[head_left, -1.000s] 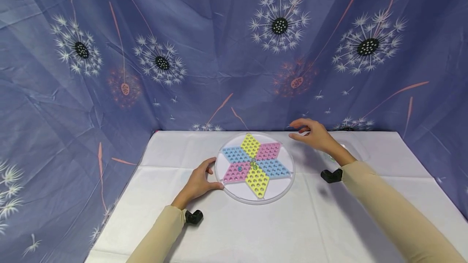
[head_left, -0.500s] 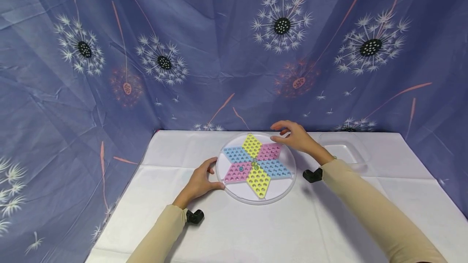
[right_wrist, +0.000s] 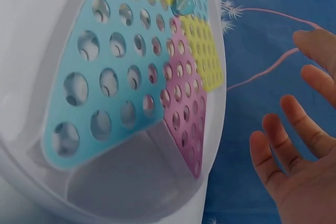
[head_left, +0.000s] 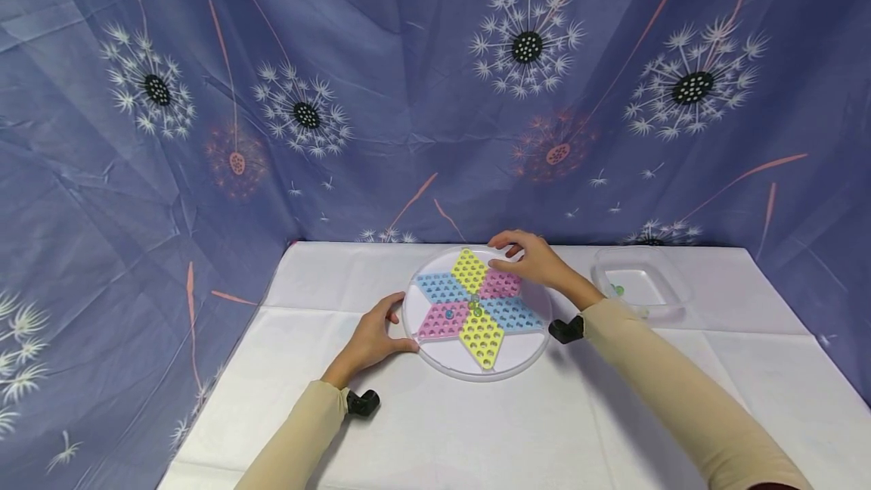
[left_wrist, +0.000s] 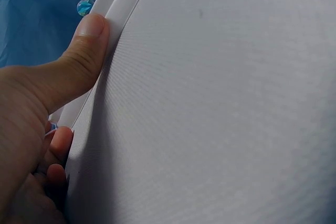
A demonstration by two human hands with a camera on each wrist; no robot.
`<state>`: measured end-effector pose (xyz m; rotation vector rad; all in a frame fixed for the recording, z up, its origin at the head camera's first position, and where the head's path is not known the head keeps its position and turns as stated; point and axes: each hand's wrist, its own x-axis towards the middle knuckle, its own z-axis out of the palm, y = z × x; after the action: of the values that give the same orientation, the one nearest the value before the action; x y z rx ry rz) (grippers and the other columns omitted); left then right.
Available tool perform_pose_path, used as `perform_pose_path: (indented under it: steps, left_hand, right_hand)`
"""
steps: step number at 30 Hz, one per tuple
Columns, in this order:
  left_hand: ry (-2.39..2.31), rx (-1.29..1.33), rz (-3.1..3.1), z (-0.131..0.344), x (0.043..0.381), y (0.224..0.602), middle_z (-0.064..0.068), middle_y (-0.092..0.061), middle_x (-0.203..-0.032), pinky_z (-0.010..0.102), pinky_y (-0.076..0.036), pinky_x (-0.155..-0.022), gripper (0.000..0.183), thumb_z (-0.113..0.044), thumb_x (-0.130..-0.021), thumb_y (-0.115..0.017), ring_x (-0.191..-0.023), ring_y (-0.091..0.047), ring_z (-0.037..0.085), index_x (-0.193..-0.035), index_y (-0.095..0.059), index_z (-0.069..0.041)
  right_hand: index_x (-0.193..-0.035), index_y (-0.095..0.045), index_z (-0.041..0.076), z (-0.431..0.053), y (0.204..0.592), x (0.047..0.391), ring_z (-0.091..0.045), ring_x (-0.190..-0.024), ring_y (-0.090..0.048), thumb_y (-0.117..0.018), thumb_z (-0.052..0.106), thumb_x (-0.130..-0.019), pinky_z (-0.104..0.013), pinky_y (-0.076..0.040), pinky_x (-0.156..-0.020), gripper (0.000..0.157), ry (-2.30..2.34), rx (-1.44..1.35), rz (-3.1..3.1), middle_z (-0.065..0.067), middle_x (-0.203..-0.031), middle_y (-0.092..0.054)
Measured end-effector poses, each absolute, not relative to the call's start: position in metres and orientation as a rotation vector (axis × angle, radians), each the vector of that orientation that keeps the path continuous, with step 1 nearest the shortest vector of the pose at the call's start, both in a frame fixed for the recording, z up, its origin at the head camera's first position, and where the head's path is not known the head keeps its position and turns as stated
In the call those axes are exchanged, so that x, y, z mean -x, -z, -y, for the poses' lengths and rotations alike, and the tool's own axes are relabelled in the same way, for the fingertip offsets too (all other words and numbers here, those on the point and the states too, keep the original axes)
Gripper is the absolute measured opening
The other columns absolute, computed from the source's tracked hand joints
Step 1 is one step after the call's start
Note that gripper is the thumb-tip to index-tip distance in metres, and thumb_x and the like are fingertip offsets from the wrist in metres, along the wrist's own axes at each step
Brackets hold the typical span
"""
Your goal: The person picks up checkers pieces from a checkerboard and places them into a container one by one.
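Note:
A round white Chinese checkers board (head_left: 438, 355) with a yellow, pink and blue star lies on the table. My left hand (head_left: 370, 337) holds its left rim, the thumb (left_wrist: 86, 51) against the edge and the other fingers curved beside it. Over the board's far right part hovers my right hand (head_left: 534, 259), thumb and fingers apart; the right wrist view shows nothing between them. Green and clear marbles (head_left: 478, 311) sit clustered at the star's centre. One blue marble (head_left: 449, 314) rests in the near-left pink section.
To the right of the board stands a clear plastic box (head_left: 670, 282) with a few green marbles (head_left: 618, 290) inside. A white cloth (head_left: 531, 429) covers the table. Behind it hangs a blue dandelion-print curtain (head_left: 422, 97).
My right hand has moved left, from beside the board to over its far right part, uncovering the plastic box. The left hand keeps its place at the rim.

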<state>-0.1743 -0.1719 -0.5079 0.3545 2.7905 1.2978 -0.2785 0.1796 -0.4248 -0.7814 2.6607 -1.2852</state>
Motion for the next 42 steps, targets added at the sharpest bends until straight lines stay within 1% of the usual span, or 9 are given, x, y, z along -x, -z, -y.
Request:
perform_pose_path:
  steps: [3, 7, 11, 18, 23, 27, 33, 39, 42]
  left_hand:
    - [-1.291, -0.360, -2.794, 0.172, 0.175, 0.508, 0.002, -0.056, -0.100, 0.038, -0.039, -0.089, 0.107, -0.030, -0.067, -0.099, -0.090, -0.050, 0.019, -0.155, -0.043, -0.007]
    - [-1.284, -0.360, -2.800, 0.172, 0.175, 0.507, 0.002, -0.056, -0.099, 0.038, -0.039, -0.089, 0.107, -0.031, -0.067, -0.099, -0.090, -0.050, 0.019, -0.155, -0.043, -0.007]
    - [-1.290, -0.354, -2.796, 0.172, 0.174, 0.507, 0.002, -0.056, -0.100, 0.039, -0.039, -0.090, 0.107, -0.031, -0.067, -0.098, -0.090, -0.050, 0.019, -0.155, -0.042, -0.007]
    - [-1.300, -0.345, -2.786, 0.170, 0.172, 0.505, 0.003, -0.056, -0.100, 0.040, -0.039, -0.091, 0.107, -0.031, -0.067, -0.099, -0.091, -0.050, 0.020, -0.156, -0.042, -0.008]
    - [-1.289, -0.345, -2.790, 0.170, 0.172, 0.504, 0.001, -0.055, -0.099, 0.039, -0.039, -0.089, 0.107, -0.030, -0.067, -0.098, -0.090, -0.050, 0.019, -0.156, -0.042, -0.008]
    - [-1.285, -0.348, -2.795, 0.171, 0.173, 0.505, 0.001, -0.055, -0.098, 0.038, -0.039, -0.089, 0.107, -0.028, -0.066, -0.099, -0.089, -0.050, 0.019, -0.155, -0.043, -0.008]
    - [-1.284, -0.357, -2.800, 0.171, 0.174, 0.506, 0.002, -0.056, -0.098, 0.037, -0.039, -0.088, 0.107, -0.028, -0.066, -0.099, -0.088, -0.050, 0.019, -0.155, -0.044, -0.008]
    - [-1.291, -0.352, -2.802, 0.171, 0.174, 0.506, 0.002, -0.056, -0.099, 0.038, -0.039, -0.089, 0.107, -0.029, -0.066, -0.100, -0.089, -0.050, 0.018, -0.154, -0.044, -0.009]
    - [-1.289, -0.342, -2.800, 0.171, 0.174, 0.506, 0.002, -0.056, -0.099, 0.038, -0.039, -0.089, 0.107, -0.029, -0.066, -0.099, -0.089, -0.050, 0.019, -0.155, -0.044, -0.009]
  right_hand:
    - [-0.129, -0.068, 0.015, -0.176, 0.429, 0.279, -0.034, -0.107, -0.064, -0.078, 0.030, -0.093, -0.051, -0.053, -0.091, 0.040, 1.263, 0.809, -2.653, -0.018, -0.128, -0.062]
    - [-0.130, -0.069, 0.010, -0.170, 0.435, 0.278, -0.034, -0.107, -0.064, -0.078, 0.027, -0.094, -0.050, -0.053, -0.091, 0.042, 1.232, 0.852, -2.613, -0.020, -0.127, -0.063]
    - [-0.129, -0.070, 0.006, -0.165, 0.441, 0.276, -0.032, -0.104, -0.063, -0.078, 0.023, -0.093, -0.047, -0.053, -0.090, 0.041, 1.192, 0.875, -2.565, -0.018, -0.124, -0.066]
    - [-0.126, -0.072, 0.005, -0.156, 0.451, 0.274, -0.025, -0.095, -0.061, -0.077, 0.016, -0.093, -0.039, -0.052, -0.084, 0.036, 1.157, 0.913, -2.511, -0.015, -0.124, -0.064]
    - [-0.124, -0.074, 0.008, -0.152, 0.455, 0.273, -0.023, -0.089, -0.054, -0.077, 0.017, -0.092, -0.038, -0.046, -0.080, 0.033, 1.073, 0.919, -2.529, -0.014, -0.112, -0.064]
    - [-0.122, -0.076, 0.013, -0.151, 0.457, 0.272, -0.025, -0.093, -0.052, -0.078, 0.018, -0.092, -0.039, -0.043, -0.083, 0.030, 1.026, 0.906, -2.539, -0.012, -0.114, -0.063]
    - [-0.117, -0.078, 0.016, -0.150, 0.461, 0.272, -0.023, -0.097, -0.055, -0.079, 0.018, -0.091, -0.039, -0.046, -0.086, 0.026, 0.991, 0.896, -2.552, -0.009, -0.117, -0.063]
    - [-0.112, -0.079, 0.014, -0.149, 0.464, 0.272, -0.025, -0.099, -0.054, -0.080, 0.014, -0.090, -0.040, -0.046, -0.086, 0.022, 1.039, 0.918, -2.536, -0.008, -0.116, -0.062]
    - [-0.108, -0.080, 0.015, -0.149, 0.465, 0.272, -0.025, -0.103, -0.053, -0.080, 0.013, -0.089, -0.040, -0.044, -0.087, 0.019, 1.044, 0.930, -2.540, -0.007, -0.116, -0.062]
